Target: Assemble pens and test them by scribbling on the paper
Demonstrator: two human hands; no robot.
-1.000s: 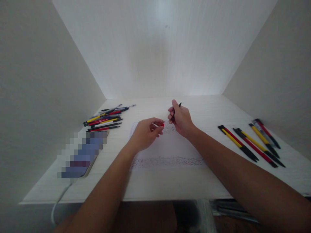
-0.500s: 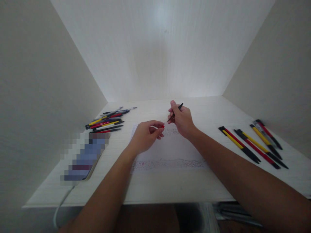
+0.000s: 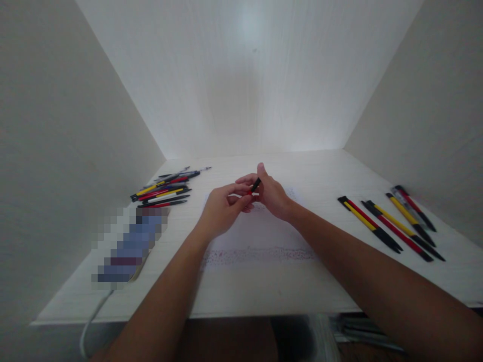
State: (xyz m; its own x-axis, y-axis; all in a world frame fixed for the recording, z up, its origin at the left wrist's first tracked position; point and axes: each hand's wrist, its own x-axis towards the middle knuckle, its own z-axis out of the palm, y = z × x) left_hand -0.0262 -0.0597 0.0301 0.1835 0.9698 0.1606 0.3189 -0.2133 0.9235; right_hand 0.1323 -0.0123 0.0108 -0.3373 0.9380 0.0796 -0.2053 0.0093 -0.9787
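Observation:
My left hand (image 3: 222,208) and my right hand (image 3: 272,196) meet over a white sheet of paper (image 3: 260,236) in the middle of the desk. Between their fingertips is a small pen part (image 3: 255,186), black with a bit of red at its lower end. Both hands pinch it, the left from below, the right from above. The fingers hide the rest of it.
A heap of several pens (image 3: 164,188) lies at the back left. Several red, yellow and black pens (image 3: 392,223) lie in a row on the right. A blurred-out flat device (image 3: 128,246) with a white cable (image 3: 92,317) sits at the front left. Walls close in the desk (image 3: 264,296) on three sides.
The two hands, apart a second ago, have come together. The black piece in my right hand now meets the red piece in my left.

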